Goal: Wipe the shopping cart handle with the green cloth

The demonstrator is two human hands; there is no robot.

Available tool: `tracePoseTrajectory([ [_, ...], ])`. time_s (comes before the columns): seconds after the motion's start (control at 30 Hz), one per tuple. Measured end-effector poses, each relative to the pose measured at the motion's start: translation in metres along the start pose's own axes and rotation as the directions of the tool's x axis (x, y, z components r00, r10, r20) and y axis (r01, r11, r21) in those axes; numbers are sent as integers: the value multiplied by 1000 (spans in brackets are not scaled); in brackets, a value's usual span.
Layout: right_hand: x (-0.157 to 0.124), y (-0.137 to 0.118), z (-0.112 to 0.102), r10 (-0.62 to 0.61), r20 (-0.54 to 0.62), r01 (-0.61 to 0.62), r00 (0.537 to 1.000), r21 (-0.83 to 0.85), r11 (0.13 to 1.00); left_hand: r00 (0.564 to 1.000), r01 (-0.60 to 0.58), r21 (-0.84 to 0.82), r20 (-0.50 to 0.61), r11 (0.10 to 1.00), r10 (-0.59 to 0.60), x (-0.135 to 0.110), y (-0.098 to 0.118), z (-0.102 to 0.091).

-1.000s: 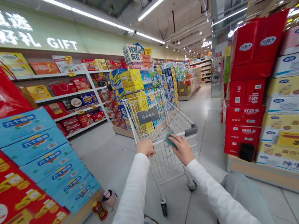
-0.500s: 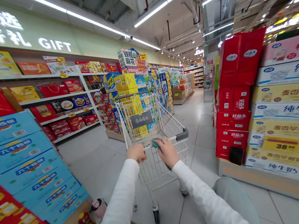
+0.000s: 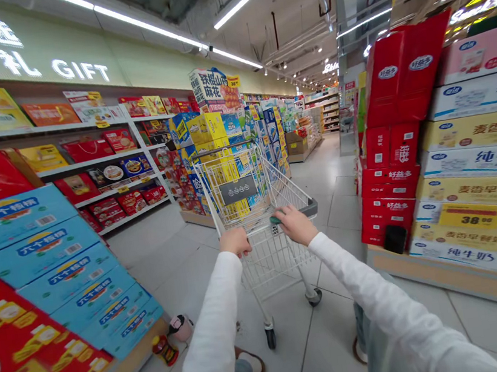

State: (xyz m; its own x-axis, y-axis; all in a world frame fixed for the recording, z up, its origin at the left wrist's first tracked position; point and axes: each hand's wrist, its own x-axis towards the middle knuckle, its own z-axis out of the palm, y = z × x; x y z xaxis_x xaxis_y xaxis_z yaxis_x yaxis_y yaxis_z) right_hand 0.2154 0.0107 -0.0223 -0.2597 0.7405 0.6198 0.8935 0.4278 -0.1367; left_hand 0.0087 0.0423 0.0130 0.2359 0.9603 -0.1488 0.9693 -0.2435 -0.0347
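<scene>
The shopping cart [image 3: 277,261] stands in the middle of the frame, with its lower end turned to the person. The left hand [image 3: 234,242] is folded almost into a fist at the near left corner of the cart's rim and seems to grip it, though how firmly I cannot tell. The right hand [image 3: 296,225] is half curled, with bent fingers that press a small green cloth [image 3: 275,220] against the near rim; most of the cloth is hidden under them. I judge the cloth to be light, soft and easy to fold, so it is best held flat under several fingertips. The cart should be stiff and rather heavy, but ready to roll on its wheels, so a steady hold on the rim is sensible, because the thin wires give little to grasp. Its basket is a grid of pale, smooth metal wire, which widens toward the handle bar [image 3: 225,148]. A dark grey panel [image 3: 238,190], flat and rectangular, hangs inside, and a rounded grey bumper [image 3: 310,207], likely plastic, covers the right corner. Below, the black caster [image 3: 271,337] rests on smooth, pale floor tiles [image 3: 299,362]. At the left, blue cartons [image 3: 49,239] with a slight shine are stacked.
</scene>
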Motion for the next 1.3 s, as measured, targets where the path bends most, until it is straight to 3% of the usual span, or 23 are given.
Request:
tracePoseTrajectory([
  [0.17, 1, 28, -12, 91, 62, -83, 994, -120, 989, 1000, -10, -7, -3, 1000, 10, -1, 1, 1],
  [0.3, -8, 32, -16, 138, 17, -135, 990, -110, 985, 1000, 0, 3, 5, 1000, 0, 0, 1, 0],
  [0.37, -12, 18, -15, 127, 16, -126, 992, -83, 989, 1000, 1, 6, 6, 1000, -1, 1, 2, 0],
  [0.5, -13, -35, 1, 15, -39, -15, 999, 9, 1000, 1000, 6, -3, 10, 1000, -6, 2, 4, 0],
  [0.6, -10, -67, 16, 37, 19, -38, 999, 25, 999, 1000, 10, -6, -21, 1000, -10, 2, 4, 2],
  [0.73, -4, -75, 22, 29, 22, -30, 999, 47, 998, 999, -5, -7, -42, 1000, 4, 2, 2, 4],
  [0.87, -4, -55, 15, 19, 85, -21, 996, 23, 1000, 999, -8, -4, -45, 1000, 8, 1, 1, 4],
  [0.93, -7, -34, 9, 82, -15, -82, 996, 15, 997, 1000, -15, -7, -28, 1000, 15, 0, 1, 2],
  [1.03, -14, 10, -4, 231, -170, -239, 958, -23, 971, 1000, -24, -16, -11, 1000, 24, -2, 0, 0],
  [1.1, -14, 39, -15, 236, -83, -242, 968, -74, 967, 1000, -27, -18, -15, 999, 27, -3, 0, -1],
  [1.2, -2, 71, -31, 93, 157, -75, 983, -114, 991, 999, -27, -13, -28, 1000, 27, -5, 0, -2],
  [1.3, 16, 91, -38, 56, 134, -35, 989, -161, 986, 999, -26, -17, -35, 1000, 26, -6, 0, -2],
])
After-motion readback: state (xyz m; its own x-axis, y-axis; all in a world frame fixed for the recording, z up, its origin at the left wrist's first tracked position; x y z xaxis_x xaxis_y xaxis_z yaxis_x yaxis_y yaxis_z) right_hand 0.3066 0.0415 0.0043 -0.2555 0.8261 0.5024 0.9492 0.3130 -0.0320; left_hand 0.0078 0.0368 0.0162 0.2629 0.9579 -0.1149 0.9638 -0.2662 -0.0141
